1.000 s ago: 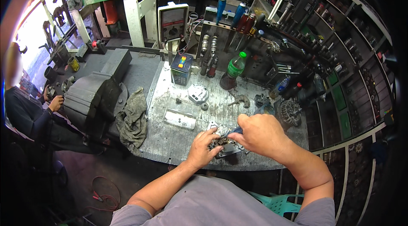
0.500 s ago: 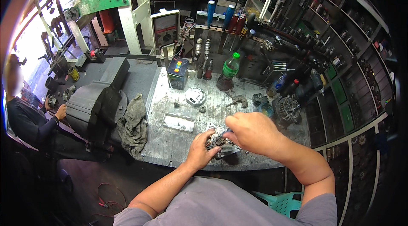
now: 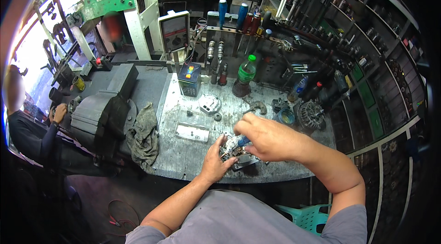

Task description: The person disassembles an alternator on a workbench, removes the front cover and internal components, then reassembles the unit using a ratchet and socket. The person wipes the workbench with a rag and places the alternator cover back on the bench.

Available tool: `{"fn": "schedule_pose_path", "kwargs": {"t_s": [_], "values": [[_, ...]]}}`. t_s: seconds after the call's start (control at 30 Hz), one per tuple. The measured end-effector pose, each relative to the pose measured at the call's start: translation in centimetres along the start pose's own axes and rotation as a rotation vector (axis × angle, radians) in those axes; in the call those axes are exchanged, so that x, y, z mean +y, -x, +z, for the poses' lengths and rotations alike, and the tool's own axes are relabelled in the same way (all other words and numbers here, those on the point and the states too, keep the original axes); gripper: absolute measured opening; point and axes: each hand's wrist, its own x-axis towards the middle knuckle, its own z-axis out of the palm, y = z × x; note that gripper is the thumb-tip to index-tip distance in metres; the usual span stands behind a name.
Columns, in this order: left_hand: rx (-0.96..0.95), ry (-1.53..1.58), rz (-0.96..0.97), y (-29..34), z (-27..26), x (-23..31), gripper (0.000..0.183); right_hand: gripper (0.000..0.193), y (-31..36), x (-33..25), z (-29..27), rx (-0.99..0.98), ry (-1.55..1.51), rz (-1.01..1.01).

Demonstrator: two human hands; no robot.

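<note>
At the bench's [image 3: 183, 163] near edge, the right hand [image 3: 268, 139] is closed around a blue handle [image 3: 244, 141], pointing down at a metal part [image 3: 243, 159] that lies on the bench top. The left hand [image 3: 214, 161] is set against the part's left side, thumb and fingers apart, with some of the part between them; how firmly it grips, I cannot tell. The working end of the handled tool is hidden.

Just beyond the hands, to the left, sits a shallow tray [image 3: 192, 132] with small dark bits in it. Behind it are a pale round cover [image 3: 210, 104] and a small ring [image 3: 217, 117]. Farther right lie a curved metal piece [image 3: 255, 106], a bluish jar [image 3: 285, 116] and a finned round housing [image 3: 312, 115]. At the back stand a dark box [image 3: 189, 87] and a green-capped bottle [image 3: 246, 73], below a rack [image 3: 229, 30] of screwdrivers.

A crumpled rag [image 3: 143, 136] hangs over the bench's left end, next to a big vise [image 3: 94, 114]. Past the vise, a co-worker [image 3: 30, 136] in dark clothes has a hand near some metal pieces. A teal chair [image 3: 308, 218] shows low on the right.
</note>
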Motion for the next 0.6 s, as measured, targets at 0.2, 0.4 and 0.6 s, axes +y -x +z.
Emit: {"fn": "schedule_pose_path", "kwargs": {"t_s": [0.2, 0.4, 0.6], "values": [[-0.022, 0.047, -0.055, 0.2, 0.3, -0.9, 0.107, 0.032, 0.0, -0.4, -0.1, -0.332, 0.256, 0.28], [-0.04, 0.032, -0.043, 0.0, 0.2, -1.3, 0.105, 0.034, 0.2, -0.9, 0.3, -0.178, 0.17, 0.149], [-0.04, 0.077, -0.044, -0.1, 0.2, -1.3, 0.103, 0.036, 0.1, -0.9, 0.0, -0.18, 0.028, 0.159]]}}
